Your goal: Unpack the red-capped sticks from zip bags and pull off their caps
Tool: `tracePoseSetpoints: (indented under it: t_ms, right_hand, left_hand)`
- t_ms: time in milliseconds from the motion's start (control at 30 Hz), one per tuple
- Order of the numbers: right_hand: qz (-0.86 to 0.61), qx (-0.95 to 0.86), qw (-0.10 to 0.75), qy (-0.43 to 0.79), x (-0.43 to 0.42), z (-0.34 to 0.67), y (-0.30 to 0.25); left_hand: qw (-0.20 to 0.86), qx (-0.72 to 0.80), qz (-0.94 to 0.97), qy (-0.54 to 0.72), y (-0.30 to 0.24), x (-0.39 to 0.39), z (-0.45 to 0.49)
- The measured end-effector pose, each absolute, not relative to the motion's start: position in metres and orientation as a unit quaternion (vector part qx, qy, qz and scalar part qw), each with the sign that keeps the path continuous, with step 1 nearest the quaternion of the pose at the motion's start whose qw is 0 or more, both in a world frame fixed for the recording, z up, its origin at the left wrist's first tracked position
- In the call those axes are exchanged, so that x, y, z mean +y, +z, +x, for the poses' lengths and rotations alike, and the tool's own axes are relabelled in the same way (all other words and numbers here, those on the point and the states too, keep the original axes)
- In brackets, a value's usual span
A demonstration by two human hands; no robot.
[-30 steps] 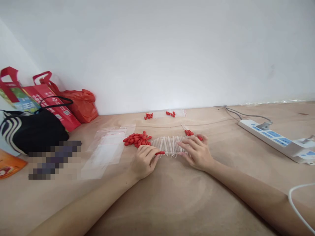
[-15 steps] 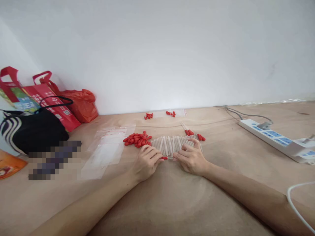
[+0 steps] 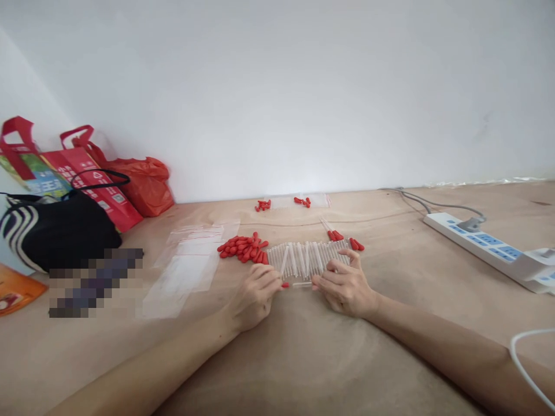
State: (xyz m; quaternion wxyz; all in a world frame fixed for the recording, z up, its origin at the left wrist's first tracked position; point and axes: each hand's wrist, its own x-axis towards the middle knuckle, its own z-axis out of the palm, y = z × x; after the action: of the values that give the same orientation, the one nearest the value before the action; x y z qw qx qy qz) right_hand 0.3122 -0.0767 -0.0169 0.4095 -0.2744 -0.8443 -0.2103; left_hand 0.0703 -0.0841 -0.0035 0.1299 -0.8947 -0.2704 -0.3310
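A row of several clear plastic tubes (image 3: 306,257) lies on the brown table, with a heap of small red caps (image 3: 243,248) to its left. My left hand (image 3: 255,294) is closed in a pinch on a red cap (image 3: 285,285) at the near edge of the row. My right hand (image 3: 344,286) pinches a clear tube (image 3: 302,284) whose end points at that cap; the two look a small gap apart. A few capped tubes (image 3: 344,238) lie behind the row.
Clear zip bags (image 3: 186,268) lie to the left. Red bags (image 3: 108,179) and a black striped bag (image 3: 56,228) stand at far left. A white power strip (image 3: 489,248) lies at right, a white cable (image 3: 526,370) near right. More red caps (image 3: 281,202) sit by the wall.
Both hands drew toward me, off the row of tubes. A second ago the right hand lay on the row; now it pinches one tube, end-on to the left hand's cap.
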Motion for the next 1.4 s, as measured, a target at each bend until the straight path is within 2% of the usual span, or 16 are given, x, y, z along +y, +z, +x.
tracePoseSetpoints:
  t_ms: [200,367,633,867,1033,1267,1400]
  right_hand:
    - [-0.399,-0.786,0.425,-0.203,-0.067,0.325,-0.019]
    - [-0.478,-0.760,0.396,-0.194,-0.057,0.310,-0.019]
    - [-0.499,-0.762,0.352,-0.215,-0.045,0.300,-0.018]
    - [-0.510,-0.794,0.280,-0.175,-0.045,0.293,-0.015]
    - [-0.499,-0.813,0.256,-0.156,-0.048,0.294,-0.011]
    - [-0.484,-0.810,0.298,-0.142,-0.050,0.296,-0.011]
    - [-0.540,-0.760,0.332,-0.141,-0.040,0.312,-0.011]
  left_hand:
    - [0.126,-0.352,-0.858,-0.353,-0.001,-0.095,0.024]
    - [0.157,-0.433,-0.807,-0.371,0.003,-0.092,0.012]
    - [0.112,-0.567,-0.742,-0.340,0.029,-0.035,0.013]
    - [0.080,-0.581,-0.777,-0.227,0.033,-0.020,0.022]
    - [0.074,-0.574,-0.780,-0.238,0.029,-0.026,0.018]
    - [0.122,-0.539,-0.782,-0.290,0.035,-0.026,0.020]
    - [0.120,-0.514,-0.792,-0.307,0.040,-0.022,0.043]
